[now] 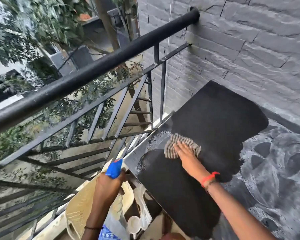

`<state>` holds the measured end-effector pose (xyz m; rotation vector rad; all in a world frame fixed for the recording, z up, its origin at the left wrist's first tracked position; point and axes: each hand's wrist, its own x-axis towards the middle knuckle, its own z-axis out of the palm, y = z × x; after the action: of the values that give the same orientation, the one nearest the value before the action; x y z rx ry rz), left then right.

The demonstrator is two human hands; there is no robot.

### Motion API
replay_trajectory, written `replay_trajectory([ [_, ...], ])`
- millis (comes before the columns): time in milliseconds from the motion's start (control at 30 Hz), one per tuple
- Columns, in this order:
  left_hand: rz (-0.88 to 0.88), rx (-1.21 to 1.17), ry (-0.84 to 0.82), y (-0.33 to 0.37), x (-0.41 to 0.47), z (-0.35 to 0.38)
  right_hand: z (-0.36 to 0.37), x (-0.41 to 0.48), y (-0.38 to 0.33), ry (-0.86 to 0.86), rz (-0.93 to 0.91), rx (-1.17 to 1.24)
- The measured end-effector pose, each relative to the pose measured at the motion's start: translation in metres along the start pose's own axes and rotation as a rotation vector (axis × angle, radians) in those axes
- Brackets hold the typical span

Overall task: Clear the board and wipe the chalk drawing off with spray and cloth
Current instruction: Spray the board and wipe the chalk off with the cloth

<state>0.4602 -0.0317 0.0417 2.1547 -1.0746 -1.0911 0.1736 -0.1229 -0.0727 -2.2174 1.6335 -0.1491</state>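
Left hand (109, 183) gripping spray bottle (114, 168), right hand (186, 155) flat on cloth (182, 141), board (215, 115) (half chalky), balcony railing (93, 73)

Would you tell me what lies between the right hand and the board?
In the head view, the striped cloth lies between them: the right hand presses it flat against the wiped black part of the board.

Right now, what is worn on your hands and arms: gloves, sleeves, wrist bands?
No gloves, no sleeves in view; both forearms are bare. The right hand has a red-orange thread band tied round its wrist. The left hand has a thin dark band round its wrist.
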Motion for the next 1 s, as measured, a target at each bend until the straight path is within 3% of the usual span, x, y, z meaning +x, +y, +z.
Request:
replay_trajectory([
  [167,-0.048,-0.009,0.019,0.01,0.011,0.011,0.005,0.07,-0.078,-0.004,-0.042,-0.011],
  [300,-0.029,0.005,0.039,0.021,0.022,0.012,0.039,0.03,-0.132,-0.073,-0.263,-0.022],
  [467,-0.042,-0.003,0.069,0.029,0.033,0.008,0.052,-0.047,-0.103,-0.121,-0.416,-0.072],
  [600,-0.024,0.016,0.079,0.025,0.039,0.003,0.022,-0.048,-0.028,-0.071,-0.269,-0.074],
  [767,-0.028,0.021,0.077,0.013,0.04,0.002,-0.02,0.068,0.057,0.019,0.043,-0.018],
  [867,-0.052,0.005,0.057,0.014,0.036,0.004,-0.028,0.128,0.035,0.054,0.152,-0.015],
  [1000,-0.047,0.005,0.061,0.018,0.032,0.007,-0.006,0.12,-0.041,-0.002,-0.037,-0.007],
])
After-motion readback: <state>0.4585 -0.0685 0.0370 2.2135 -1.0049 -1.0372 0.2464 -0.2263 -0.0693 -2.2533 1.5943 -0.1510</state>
